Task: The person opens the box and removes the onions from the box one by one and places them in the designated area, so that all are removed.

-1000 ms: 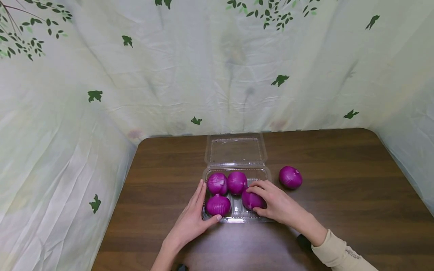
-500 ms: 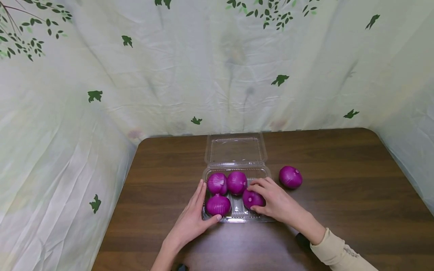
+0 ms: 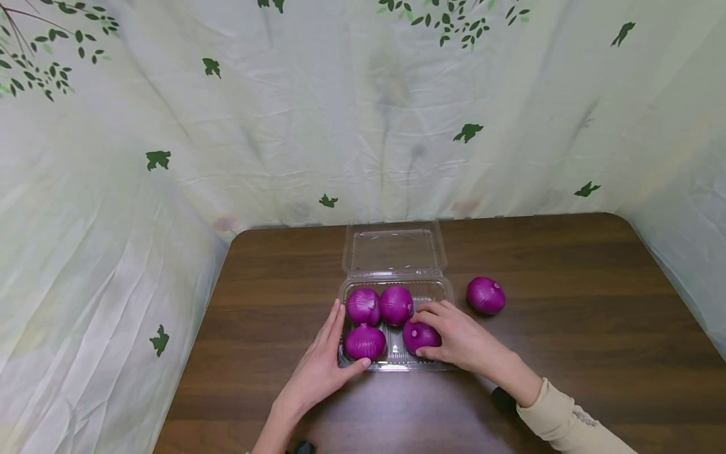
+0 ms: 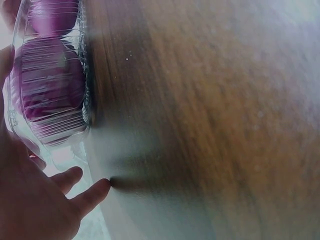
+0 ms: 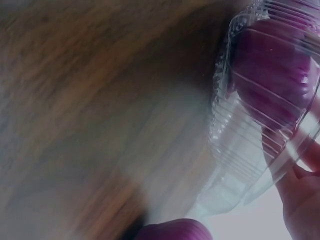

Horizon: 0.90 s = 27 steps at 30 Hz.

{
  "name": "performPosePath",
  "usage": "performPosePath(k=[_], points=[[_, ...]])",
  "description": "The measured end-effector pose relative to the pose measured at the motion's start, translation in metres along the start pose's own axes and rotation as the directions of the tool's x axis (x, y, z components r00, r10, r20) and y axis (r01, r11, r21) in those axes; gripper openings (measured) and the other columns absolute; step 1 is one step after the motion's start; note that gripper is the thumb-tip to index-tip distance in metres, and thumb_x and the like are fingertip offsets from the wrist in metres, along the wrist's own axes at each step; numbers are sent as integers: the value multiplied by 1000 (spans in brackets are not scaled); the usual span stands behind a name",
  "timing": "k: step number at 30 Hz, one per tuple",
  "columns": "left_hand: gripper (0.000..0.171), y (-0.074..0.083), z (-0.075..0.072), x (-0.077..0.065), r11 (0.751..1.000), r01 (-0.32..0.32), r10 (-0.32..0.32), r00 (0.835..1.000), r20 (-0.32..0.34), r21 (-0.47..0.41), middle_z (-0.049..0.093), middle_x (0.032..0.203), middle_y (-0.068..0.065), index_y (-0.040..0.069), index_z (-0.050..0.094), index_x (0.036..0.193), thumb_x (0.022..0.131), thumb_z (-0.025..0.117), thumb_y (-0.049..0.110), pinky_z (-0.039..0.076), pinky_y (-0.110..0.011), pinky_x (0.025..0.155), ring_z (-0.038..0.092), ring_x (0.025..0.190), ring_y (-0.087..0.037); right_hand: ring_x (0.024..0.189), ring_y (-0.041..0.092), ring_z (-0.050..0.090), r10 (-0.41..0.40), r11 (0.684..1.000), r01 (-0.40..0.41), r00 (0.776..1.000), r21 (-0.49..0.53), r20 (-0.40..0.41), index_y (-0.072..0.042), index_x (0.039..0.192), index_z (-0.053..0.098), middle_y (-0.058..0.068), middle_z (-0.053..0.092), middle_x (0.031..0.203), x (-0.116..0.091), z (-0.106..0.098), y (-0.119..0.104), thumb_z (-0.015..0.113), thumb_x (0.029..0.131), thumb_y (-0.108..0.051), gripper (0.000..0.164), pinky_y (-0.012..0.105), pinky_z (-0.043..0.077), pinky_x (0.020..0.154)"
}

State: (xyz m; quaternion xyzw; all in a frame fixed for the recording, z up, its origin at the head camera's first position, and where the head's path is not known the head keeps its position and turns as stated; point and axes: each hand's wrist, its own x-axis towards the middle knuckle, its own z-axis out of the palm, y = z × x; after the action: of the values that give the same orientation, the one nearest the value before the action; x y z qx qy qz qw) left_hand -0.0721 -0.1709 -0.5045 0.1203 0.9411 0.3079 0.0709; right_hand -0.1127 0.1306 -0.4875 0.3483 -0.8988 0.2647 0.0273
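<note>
A clear plastic clamshell container (image 3: 398, 359) stands on the table with its lid folded back. Three red onions sit in its left and middle part: one at the back left (image 3: 363, 306), one beside it (image 3: 396, 305), one at the front left (image 3: 365, 342). My right hand (image 3: 467, 337) holds another red onion (image 3: 421, 337) inside the container's front right, fingers and thumb curled round it. Along the container's left side lie the straight fingers of my left hand (image 3: 320, 372), its thumb on the front edge. Through the container's wall, the left wrist view shows an onion (image 4: 47, 80).
One more red onion (image 3: 486, 296) lies on the brown wooden table (image 3: 561, 302), right of the container. The transparent lid (image 3: 395, 251) reaches back near the table's far edge. A leaf-patterned white curtain (image 3: 363, 113) hangs behind and at both sides.
The onion in my right hand has turned, its end now facing up toward the head camera, and it has shifted slightly left over the last half second. My left hand keeps its place.
</note>
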Motion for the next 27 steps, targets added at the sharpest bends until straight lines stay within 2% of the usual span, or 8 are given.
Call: performPosePath(k=[5,12,21,27], points=[[109,0,0,0,1000,2,-2,1000,-2,-2,-5,163,14,27,2,159,80,65,70,30,-59,108,16,147,-22,106,18,54,0,1000,0,1000,-7,-9,-18,109,70,-3,62,116,1,1,-2,84,77,-32,37,37,50,88],[110,-1,0,0,1000,6,-6,1000,-4,-11,-4,164,14,27,3,160,80,65,70,29,-59,108,17,147,-21,108,19,55,-21,999,21,999,28,-30,-20,101,72,-2,63,115,3,2,-5,80,83,-27,21,39,48,92],[110,-2,2,0,1000,2,-2,1000,-9,-8,-4,164,13,26,3,160,80,66,69,30,-58,108,17,147,-21,104,19,56,-76,994,81,994,67,-75,-19,95,73,-1,63,113,4,6,-5,80,83,-21,14,38,48,90],[110,-2,2,0,1000,-3,3,1000,-10,-8,-4,164,12,26,3,160,80,63,71,30,-58,108,16,147,-21,109,19,56,-54,994,60,996,93,-65,-18,96,73,1,63,117,3,6,-7,80,83,-20,15,39,48,92]])
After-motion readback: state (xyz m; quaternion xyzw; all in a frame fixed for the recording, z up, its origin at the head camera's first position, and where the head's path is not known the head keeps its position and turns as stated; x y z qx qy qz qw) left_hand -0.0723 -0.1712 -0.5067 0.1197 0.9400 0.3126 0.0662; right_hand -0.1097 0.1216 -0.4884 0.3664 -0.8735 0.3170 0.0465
